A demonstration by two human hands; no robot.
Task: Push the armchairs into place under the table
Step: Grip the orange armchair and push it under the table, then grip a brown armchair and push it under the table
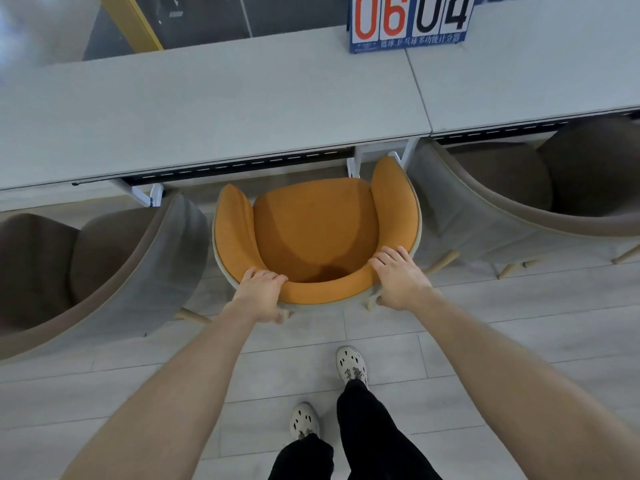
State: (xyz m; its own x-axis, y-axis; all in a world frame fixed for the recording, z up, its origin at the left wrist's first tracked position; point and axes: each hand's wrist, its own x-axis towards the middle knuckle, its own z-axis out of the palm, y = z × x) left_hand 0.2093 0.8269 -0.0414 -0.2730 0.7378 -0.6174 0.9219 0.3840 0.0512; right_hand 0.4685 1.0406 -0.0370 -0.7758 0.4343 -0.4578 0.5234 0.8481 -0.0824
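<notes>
Grey table [214, 109] above plank floor; orange-cushioned, grey-shelled armchair [313, 230] faces it, front edge just beneath. Left hand [260, 292] and right hand [398, 277] curl closed over its backrest rim.

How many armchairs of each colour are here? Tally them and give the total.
Orange: 1, the orange armchair, held at the backrest by the left hand and right hand.
Brown: 2, the left brown armchair and the right brown armchair.
Total: 3 armchairs.
</notes>
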